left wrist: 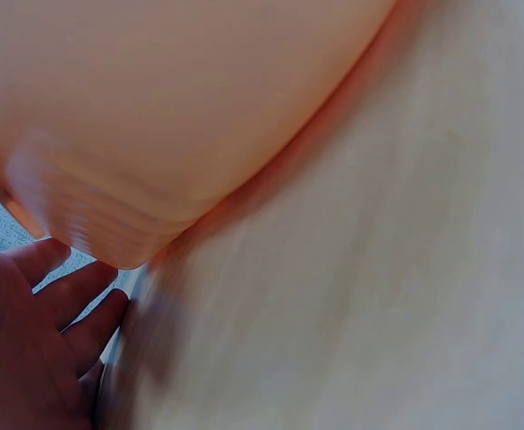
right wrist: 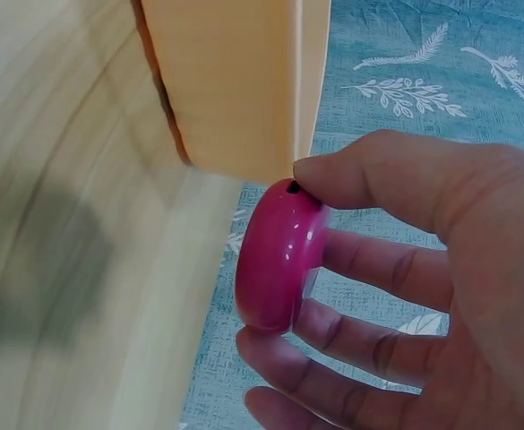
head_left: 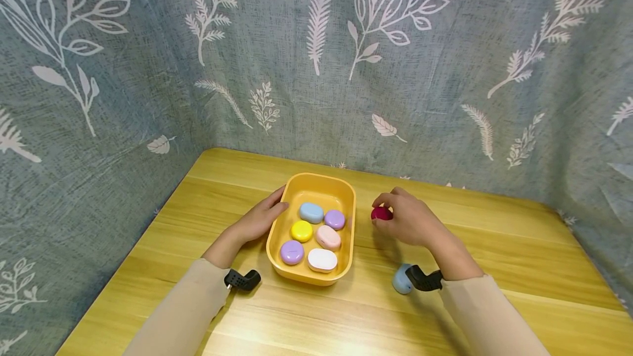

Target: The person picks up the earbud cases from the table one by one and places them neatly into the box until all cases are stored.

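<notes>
My right hand (head_left: 407,218) holds a glossy magenta case (right wrist: 279,255), small and rounded like an earbud case, with a dark opening at one end. Thumb and fingertips pinch it just right of a yellow plastic box (head_left: 312,278), above the table. My left hand (head_left: 257,218) grips the box's left side, thumb over the rim and fingers (left wrist: 78,291) along the outer wall. Inside the box lie several similar cases: blue (head_left: 311,212), yellow (head_left: 301,231), pink (head_left: 328,237), white (head_left: 322,260) and two purple (head_left: 334,219).
A light blue case (head_left: 403,279) lies on the wooden table (head_left: 296,323), under my right wrist and partly hidden by the black wrist camera (head_left: 424,278). A grey-blue leaf-print curtain (head_left: 296,98) hangs behind the table and along its left side.
</notes>
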The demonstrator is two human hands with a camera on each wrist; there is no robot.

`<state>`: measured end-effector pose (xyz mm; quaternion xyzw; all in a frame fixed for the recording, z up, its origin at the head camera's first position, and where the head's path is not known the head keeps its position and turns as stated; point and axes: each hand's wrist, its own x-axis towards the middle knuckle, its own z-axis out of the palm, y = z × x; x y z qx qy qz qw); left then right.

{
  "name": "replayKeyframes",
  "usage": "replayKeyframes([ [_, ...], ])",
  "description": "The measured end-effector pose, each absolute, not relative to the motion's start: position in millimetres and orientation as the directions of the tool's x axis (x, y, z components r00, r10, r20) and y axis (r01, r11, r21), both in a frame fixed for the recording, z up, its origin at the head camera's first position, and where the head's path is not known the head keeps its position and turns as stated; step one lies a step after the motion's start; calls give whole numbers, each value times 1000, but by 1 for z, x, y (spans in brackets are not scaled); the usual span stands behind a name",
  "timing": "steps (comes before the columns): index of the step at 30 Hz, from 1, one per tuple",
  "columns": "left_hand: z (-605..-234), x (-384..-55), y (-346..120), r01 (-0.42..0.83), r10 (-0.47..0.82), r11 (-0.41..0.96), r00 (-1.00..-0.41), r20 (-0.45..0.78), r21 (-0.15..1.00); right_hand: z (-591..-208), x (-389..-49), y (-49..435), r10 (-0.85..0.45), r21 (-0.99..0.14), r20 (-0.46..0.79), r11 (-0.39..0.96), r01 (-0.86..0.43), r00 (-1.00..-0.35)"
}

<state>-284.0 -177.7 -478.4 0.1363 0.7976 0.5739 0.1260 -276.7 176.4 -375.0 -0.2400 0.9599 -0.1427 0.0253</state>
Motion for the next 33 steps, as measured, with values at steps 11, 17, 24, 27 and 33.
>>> replayKeyframes([
  [11, -480, -285, -178, 74, 359, 301, -933, -41, 951, -369, -286, 168, -498, -293, 52, 821, -490, -866],
  [17, -481, -285, -178, 79, 365, 289, -931, -33, 954, -365, -290, 162, -517, -280, 52, 814, -509, -854],
  [24, -480, -285, -178, 80, 364, 291, -931, -33, 953, -363, -297, 156, -531, -264, 61, 808, -526, -845],
  [27, -480, -285, -177, 79, 365, 287, -931, -32, 955, -362, -300, 154, -537, -259, 68, 804, -535, -841],
  [33, -480, -285, -178, 75, 358, 297, -933, -38, 952, -360, -304, 149, -551, -270, 75, 791, -549, -831],
])
